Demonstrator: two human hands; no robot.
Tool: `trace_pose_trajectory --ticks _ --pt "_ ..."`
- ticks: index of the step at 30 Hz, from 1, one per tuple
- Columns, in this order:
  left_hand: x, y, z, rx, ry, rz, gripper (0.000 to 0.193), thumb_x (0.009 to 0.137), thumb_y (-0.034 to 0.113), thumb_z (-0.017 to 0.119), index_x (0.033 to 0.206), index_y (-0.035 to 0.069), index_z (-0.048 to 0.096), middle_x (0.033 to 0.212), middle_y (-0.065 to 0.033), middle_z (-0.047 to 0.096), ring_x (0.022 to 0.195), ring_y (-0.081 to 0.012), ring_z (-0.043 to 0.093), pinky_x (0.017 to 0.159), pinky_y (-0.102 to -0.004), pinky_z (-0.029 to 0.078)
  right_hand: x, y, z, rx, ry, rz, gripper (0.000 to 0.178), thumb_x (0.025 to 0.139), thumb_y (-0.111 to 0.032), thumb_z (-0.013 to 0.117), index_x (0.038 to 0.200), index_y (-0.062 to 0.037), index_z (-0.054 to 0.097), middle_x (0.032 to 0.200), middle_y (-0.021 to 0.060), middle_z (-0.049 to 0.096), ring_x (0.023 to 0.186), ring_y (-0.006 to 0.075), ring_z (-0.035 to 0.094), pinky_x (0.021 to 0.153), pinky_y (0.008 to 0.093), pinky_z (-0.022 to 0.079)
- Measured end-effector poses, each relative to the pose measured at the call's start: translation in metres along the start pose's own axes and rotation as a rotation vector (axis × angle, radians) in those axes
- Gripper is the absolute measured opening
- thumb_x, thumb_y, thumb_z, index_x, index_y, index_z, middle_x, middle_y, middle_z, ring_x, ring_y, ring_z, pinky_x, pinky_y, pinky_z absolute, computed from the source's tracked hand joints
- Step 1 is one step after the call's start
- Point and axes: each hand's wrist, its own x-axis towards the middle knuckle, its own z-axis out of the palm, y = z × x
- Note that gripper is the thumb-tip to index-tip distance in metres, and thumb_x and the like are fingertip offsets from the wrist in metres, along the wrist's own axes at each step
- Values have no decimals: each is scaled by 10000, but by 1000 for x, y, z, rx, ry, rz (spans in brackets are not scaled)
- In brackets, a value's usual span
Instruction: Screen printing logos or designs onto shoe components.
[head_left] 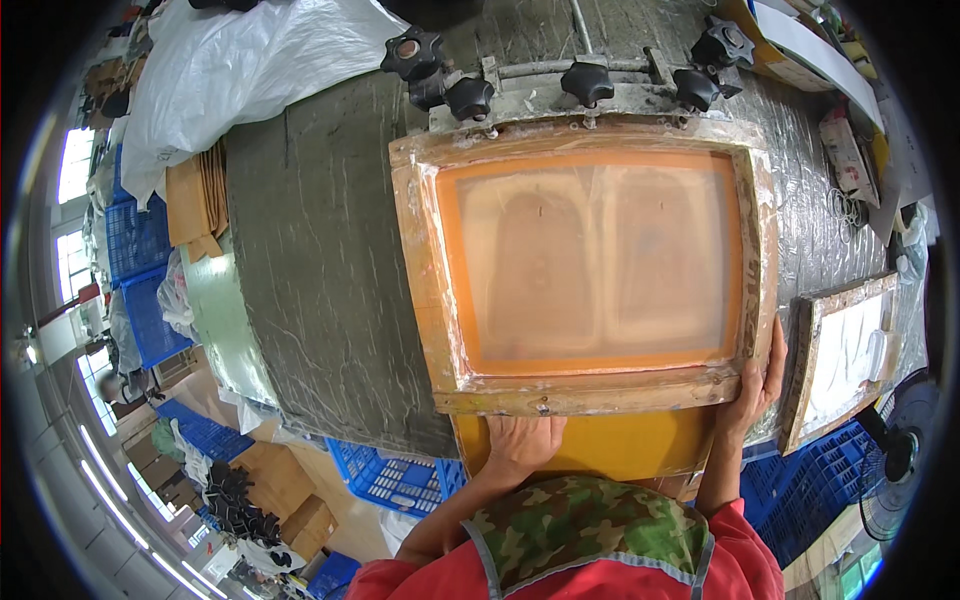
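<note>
Grey and streaked with white, the broad desk (pixel 320 290) was seen beneath the work, its far left part covered by a crumpled plastic sheet (pixel 260 75). Directly in front of the person a large wooden frame (pixel 600 392) was placed, its far rail set against a metal clamp bar (pixel 530 103). Within it an orange-bordered mesh panel (pixel 545 265) was held, on which two arched shapes could be made out side by side. By the near rail, a yellow board (pixel 630 445) was partly covered. To the right, a smaller frame (pixel 804 375) was laid. The right hand (pixel 755 390) was set at the near right corner, its grip apparently clamped on the wooden frame. The left hand (pixel 522 440) was tucked under the near rail; its fingers were hidden, so the state of that grip could not be told. Black star-shaped knobs (pixel 587 84) were ranged along the bar. The step in hand was judged to be the steadying of the wooden frame; for the next move, level, even support from both hands seemed to be called for.
</note>
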Motion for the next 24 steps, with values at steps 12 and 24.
trace_pose_trajectory --ticks 12,24 --pt "2 -1 -1 -56 -7 -22 451 928 262 525 1305 13 540 1376 -271 459 1295 -484 364 1076 -655 167 0 1 0 22 -9 8 632 870 -339 580 1369 42 504 1292 137 530 1190 236 509 1054 390 360" --pt "-37 -17 -22 -155 82 169 439 877 159 536 1274 -24 575 1323 -177 517 1278 -370 426 1135 -589 184 0 -1 0 7 -26 -10 548 863 -179 578 1377 4 516 1270 101 532 1164 209 516 1047 374 373"
